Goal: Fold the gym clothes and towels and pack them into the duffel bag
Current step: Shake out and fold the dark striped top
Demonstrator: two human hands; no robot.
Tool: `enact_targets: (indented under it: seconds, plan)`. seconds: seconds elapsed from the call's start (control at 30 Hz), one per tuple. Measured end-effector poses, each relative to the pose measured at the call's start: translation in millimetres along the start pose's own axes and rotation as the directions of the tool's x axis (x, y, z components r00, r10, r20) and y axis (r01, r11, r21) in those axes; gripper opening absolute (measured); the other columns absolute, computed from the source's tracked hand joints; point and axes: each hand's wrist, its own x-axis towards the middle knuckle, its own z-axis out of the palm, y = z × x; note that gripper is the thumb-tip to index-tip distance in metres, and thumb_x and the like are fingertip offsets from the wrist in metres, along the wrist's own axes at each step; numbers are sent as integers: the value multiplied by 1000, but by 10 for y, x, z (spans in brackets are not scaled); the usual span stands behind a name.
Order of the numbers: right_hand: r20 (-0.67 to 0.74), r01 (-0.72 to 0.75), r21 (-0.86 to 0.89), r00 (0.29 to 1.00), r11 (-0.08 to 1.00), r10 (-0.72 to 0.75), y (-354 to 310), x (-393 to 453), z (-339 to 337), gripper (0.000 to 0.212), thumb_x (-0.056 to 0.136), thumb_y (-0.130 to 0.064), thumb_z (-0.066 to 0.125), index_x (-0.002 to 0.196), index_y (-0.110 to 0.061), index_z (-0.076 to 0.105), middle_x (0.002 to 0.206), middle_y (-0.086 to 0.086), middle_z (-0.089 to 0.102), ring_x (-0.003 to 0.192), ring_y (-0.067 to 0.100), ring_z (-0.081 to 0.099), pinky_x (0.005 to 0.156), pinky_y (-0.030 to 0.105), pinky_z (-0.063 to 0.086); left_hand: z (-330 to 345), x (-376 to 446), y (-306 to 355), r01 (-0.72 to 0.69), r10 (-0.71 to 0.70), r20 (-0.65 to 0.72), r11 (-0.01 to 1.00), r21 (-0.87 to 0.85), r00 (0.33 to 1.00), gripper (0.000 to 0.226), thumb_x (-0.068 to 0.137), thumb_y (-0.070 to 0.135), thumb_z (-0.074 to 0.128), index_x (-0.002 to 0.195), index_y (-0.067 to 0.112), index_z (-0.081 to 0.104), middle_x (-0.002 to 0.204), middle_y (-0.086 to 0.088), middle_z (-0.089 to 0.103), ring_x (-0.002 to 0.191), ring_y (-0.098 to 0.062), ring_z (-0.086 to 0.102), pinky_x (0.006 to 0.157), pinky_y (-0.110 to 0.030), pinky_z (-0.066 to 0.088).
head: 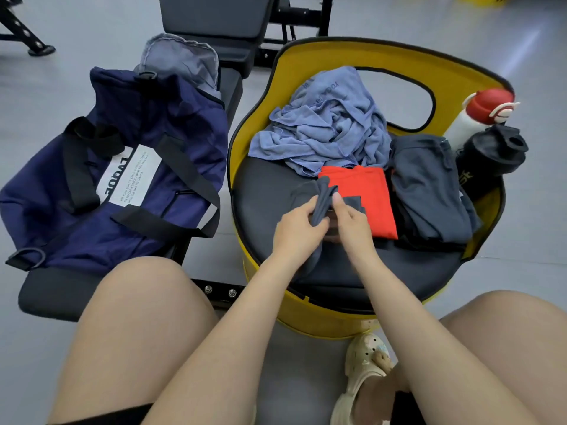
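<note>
A navy duffel bag (122, 167) with black straps lies open on a black bench at the left. On the black seat of a yellow chair (264, 191), my left hand (296, 227) and my right hand (349, 222) both pinch a small dark grey garment (322, 197), bunched between them. A folded red garment (368, 191) lies just right of my hands. A crumpled blue towel (325, 124) sits behind it, unfolded. Folded dark grey clothes (429, 191) are stacked at the seat's right side.
A white bottle with a red cap (478, 115) and a black shaker bottle (491, 154) stand at the chair's right edge. A black gym bench (214, 23) stands behind. My bare legs and a beige clog (362, 378) fill the foreground over grey floor.
</note>
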Motion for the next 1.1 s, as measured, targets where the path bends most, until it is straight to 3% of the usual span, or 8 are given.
enact_targets:
  seconds: [0.17, 0.27, 0.43, 0.63, 0.77, 0.93, 1.03, 1.1]
  plan:
    - [-5, -45, 6, 999, 999, 45, 62, 15, -154, 30, 89, -32, 66, 64, -17, 59, 58, -4, 53, 57, 9, 50, 51, 21, 38, 113, 0, 13, 56, -19, 350, 994, -97, 937, 24, 90, 22, 53, 113, 27, 57, 76, 7, 53, 69, -10, 52, 65, -29, 42]
    - [9, -47, 10, 999, 999, 47, 136, 33, -213, 15, 89, -15, 66, 74, -17, 66, 65, -7, 68, 65, 6, 63, 64, 28, 50, 52, 34, -51, 190, -134, 184, 924, -332, 974, 31, 86, 7, 48, 109, 20, 65, 75, 6, 63, 63, -9, 53, 56, -21, 38]
    - [-90, 40, -191, 994, 981, -59, 149, 6, -304, 7, 91, -14, 61, 95, -15, 67, 95, 0, 70, 99, 19, 65, 92, 42, 51, 46, 60, -168, 70, -89, -154, 989, -130, 984, 31, 94, 8, 45, 117, 21, 62, 104, 6, 61, 93, -8, 55, 78, -15, 39]
    - [-166, -13, -328, 985, 945, -44, 270, -20, -479, 23, 95, -23, 54, 111, -9, 63, 113, 11, 67, 105, 20, 59, 89, 34, 47, 416, 45, -268, -200, 202, 5, 965, 171, 979, 42, 100, 22, 42, 142, 16, 41, 149, 4, 36, 142, -14, 22, 110, -28, 29]
    - [-231, -82, -459, 973, 885, -29, 342, -54, -516, 36, 99, -27, 46, 129, -8, 51, 125, 15, 59, 115, 33, 54, 91, 41, 45, 545, 7, -277, -280, 243, 143, 884, 375, 959, 52, 103, 34, 30, 151, 18, 19, 159, 5, 11, 147, -16, -1, 119, -36, 9]
    - [-247, -136, -725, 966, 675, -71, 414, -137, -490, 36, 102, -34, 39, 125, -7, 44, 127, 13, 51, 109, 37, 53, 79, 43, 42, 677, -15, -348, -346, 274, 213, 762, 548, 938, 79, 83, 55, -4, 152, 21, 7, 160, 5, 2, 148, -20, -4, 118, -40, 8]
    - [-217, -3, -890, 883, 456, -416, 403, -120, -523, 36, 93, -24, 58, 123, -5, 52, 116, 16, 56, 101, 38, 56, 76, 45, 46, 706, -12, -343, -333, 273, 192, 752, 568, 943, 75, 86, 52, 3, 152, 19, 16, 160, 1, 12, 148, -24, 6, 116, -48, 16]
    - [-31, 199, -931, 791, 305, -612, 374, -69, -499, 35, 90, -20, 56, 122, -6, 58, 119, 14, 60, 107, 35, 58, 87, 45, 45, 700, -18, -312, -343, 286, 190, 772, 535, 939, 72, 88, 50, 6, 151, 17, 19, 159, 0, 14, 147, -25, 7, 115, -48, 17]
